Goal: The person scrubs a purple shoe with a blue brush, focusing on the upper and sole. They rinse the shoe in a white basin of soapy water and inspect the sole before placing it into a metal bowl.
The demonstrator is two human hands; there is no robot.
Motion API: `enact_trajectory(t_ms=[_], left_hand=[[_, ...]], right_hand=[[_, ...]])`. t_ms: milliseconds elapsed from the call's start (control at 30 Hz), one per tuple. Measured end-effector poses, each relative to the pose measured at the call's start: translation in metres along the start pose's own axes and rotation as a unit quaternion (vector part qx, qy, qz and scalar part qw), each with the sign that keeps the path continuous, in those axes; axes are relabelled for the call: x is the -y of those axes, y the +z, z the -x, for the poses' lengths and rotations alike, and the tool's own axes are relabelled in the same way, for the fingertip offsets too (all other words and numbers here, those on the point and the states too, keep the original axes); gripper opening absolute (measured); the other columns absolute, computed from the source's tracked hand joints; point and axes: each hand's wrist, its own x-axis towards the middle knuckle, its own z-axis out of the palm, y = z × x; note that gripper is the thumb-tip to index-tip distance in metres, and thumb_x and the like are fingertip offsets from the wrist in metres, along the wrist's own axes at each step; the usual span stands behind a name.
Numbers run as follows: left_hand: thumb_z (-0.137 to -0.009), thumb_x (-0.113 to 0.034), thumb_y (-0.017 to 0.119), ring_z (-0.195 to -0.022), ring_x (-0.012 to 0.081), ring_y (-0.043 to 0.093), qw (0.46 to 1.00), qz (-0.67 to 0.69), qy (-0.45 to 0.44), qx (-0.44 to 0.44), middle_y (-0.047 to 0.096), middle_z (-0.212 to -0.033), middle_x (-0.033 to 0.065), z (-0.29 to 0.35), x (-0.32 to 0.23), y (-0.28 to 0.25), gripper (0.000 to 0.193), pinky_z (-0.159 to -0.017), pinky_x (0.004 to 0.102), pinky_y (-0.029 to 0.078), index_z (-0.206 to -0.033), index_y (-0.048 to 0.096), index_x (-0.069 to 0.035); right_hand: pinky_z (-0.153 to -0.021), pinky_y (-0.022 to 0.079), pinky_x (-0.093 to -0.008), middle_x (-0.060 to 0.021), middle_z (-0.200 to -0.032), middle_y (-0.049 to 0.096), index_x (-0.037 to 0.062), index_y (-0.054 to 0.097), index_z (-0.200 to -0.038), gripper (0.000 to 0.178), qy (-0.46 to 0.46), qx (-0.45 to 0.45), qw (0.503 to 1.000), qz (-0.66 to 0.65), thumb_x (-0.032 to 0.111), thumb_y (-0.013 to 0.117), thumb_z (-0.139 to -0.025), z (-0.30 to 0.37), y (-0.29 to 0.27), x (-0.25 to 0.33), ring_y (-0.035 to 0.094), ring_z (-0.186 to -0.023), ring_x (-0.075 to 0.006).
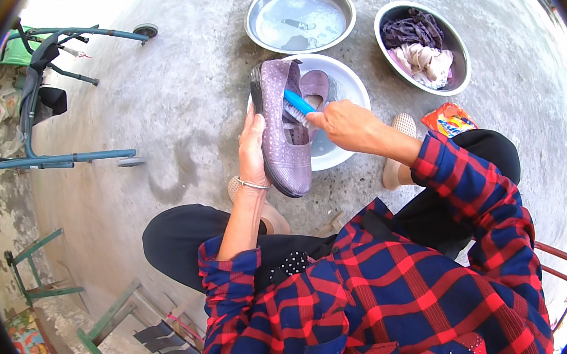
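A purple dotted slip-on shoe (281, 151) is held upright, toe toward me, above the near basin. My left hand (251, 146) is closed on its left side, near the dark sole. In my right hand (349, 127) is a blue scrub brush (299, 102) with pale bristles. The brush end sits at the shoe's opening, its bristles against the inside. Behind the held shoe, a second purple shoe (316, 84) rests in the white basin (359, 91), partly hidden. The sole of the held shoe faces left.
A metal basin of cloudy water (299, 20) stands beyond the white one. Another metal basin (461, 57) at the right holds dark and pale cloths. An orange packet (449, 120) lies by my right foot. A blue-framed walker (77, 158) stands at the left.
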Motion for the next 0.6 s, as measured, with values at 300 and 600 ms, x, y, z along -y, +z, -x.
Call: enact_trajectory(t_ms=[300, 600], left_hand=[[-0.100, -0.023, 0.049, -0.120, 0.0188, 0.054, 1.000, 0.001, -0.017, 0.018, 0.049, -0.139, 0.0105, 0.006, 0.014, 0.017, 0.059, -0.104, 0.0331, 0.042, -0.150, 0.028, -0.001], [-0.103, -0.033, 0.040, -0.109, 0.0247, 0.063, 0.987, 0.111, -0.119, 0.002, 0.061, -0.125, 0.0159, 0.008, -0.004, -0.019, 0.045, -0.095, 0.0365, 0.052, -0.131, 0.051, 0.000]], right_hand=[[-0.067, 0.051, -0.0538, -0.0259, -0.081, 0.066, -0.0014, 0.068, -0.080, 0.044, 0.158, -0.112, 0.976, -0.101, 0.037, 0.052, -0.096, -0.022, -0.005, -0.001, 0.065, -0.077, -0.0449], [-0.055, 0.051, -0.0473, -0.0211, -0.084, 0.056, 0.0095, 0.064, -0.097, 0.021, -0.082, -0.057, 0.994, -0.044, 0.024, 0.049, -0.099, -0.001, -0.022, 0.004, 0.064, -0.067, -0.0372]])
